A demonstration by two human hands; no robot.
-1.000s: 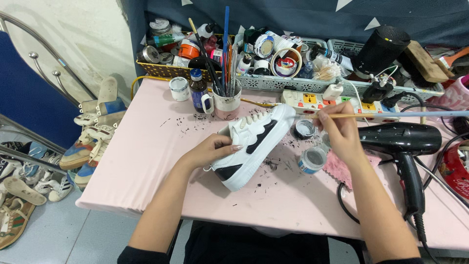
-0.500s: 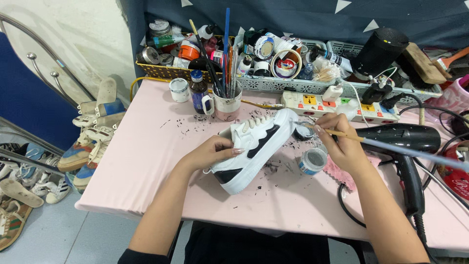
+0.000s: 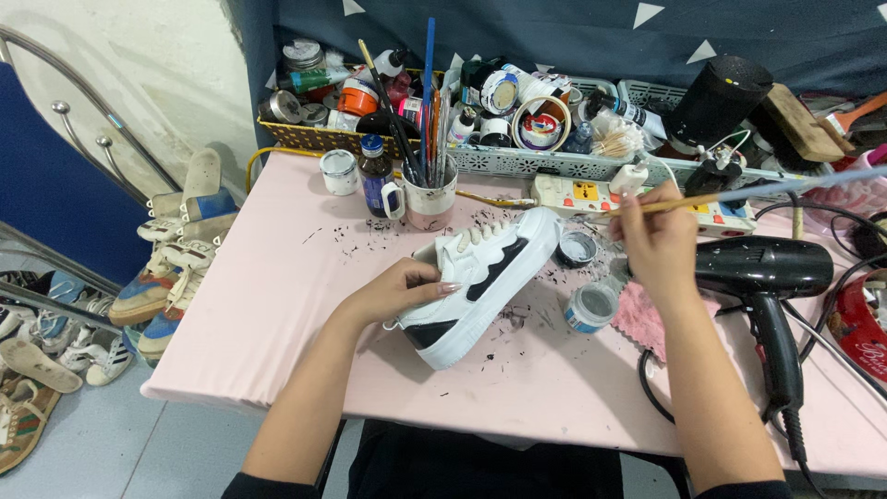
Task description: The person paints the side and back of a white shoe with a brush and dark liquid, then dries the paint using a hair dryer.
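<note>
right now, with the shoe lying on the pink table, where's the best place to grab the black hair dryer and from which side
Probably the handle of the hair dryer. It runs toward the table's near edge, bare and free of clutter, so wrap the fingers around it from the near side. The barrel is wider and points left toward the right hand, and the cord trails off the handle's end, so grip above that.

Person, head-camera view. Two bare forearms, uncovered from elbow to wrist. Left hand (image 3: 399, 288): long fingernails, pale polish. Right hand (image 3: 658, 242): no rings, watch or glove visible. Dark, near-black sleeve edges at both upper arms; dark garment at lower frame.
</note>
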